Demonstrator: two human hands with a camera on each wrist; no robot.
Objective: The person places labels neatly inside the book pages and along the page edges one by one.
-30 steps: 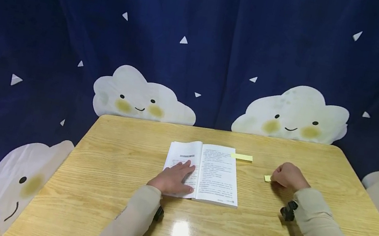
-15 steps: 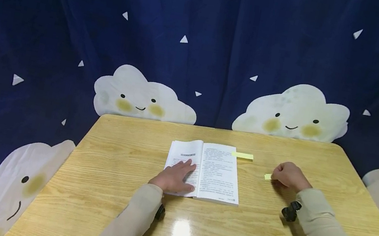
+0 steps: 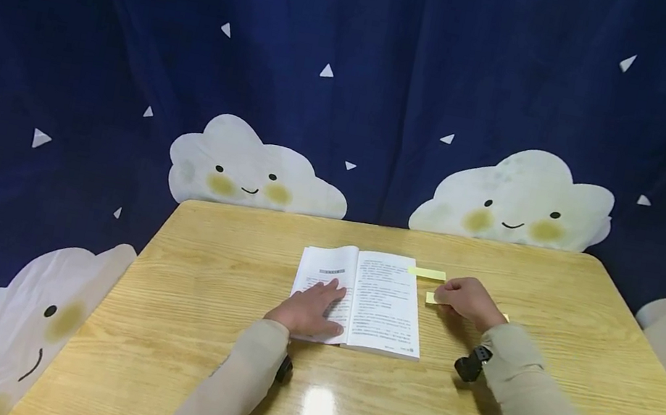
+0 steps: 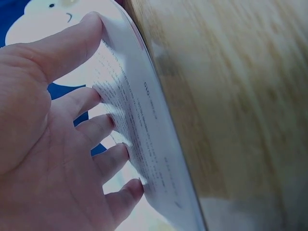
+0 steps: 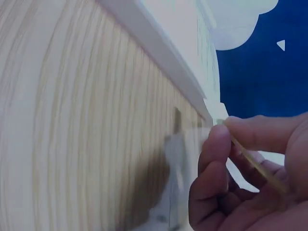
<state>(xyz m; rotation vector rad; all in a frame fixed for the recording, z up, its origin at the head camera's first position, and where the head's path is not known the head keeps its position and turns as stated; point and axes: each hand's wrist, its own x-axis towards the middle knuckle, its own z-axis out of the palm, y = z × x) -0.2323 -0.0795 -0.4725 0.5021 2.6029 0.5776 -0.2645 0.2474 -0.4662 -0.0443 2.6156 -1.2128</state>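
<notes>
An open book (image 3: pixel 383 304) with printed pages lies on the wooden table. Across its left page rests my left hand (image 3: pixel 308 308), fingers spread; the left wrist view shows the fingertips against the printed page (image 4: pixel 127 106). Just right of the book, my right hand (image 3: pixel 471 300) pinches a narrow yellow sticky note (image 3: pixel 432 298) between thumb and fingers. In the right wrist view the note (image 5: pixel 260 167) appears edge-on, running back toward the palm. Another yellow sticky note (image 3: pixel 430 274) sticks out from the right page's upper edge, just above the held one.
A small yellow piece (image 3: pixel 506 317) shows past my right wrist, mostly hidden by it. The wooden table (image 3: pixel 218 262) extends around the book. Behind it hangs a dark blue curtain (image 3: pixel 393 85) with printed clouds.
My right hand has moved left toward the book with a yellow sticky note in its pinch, uncovering a yellow piece behind the wrist. My left hand stays on the page.
</notes>
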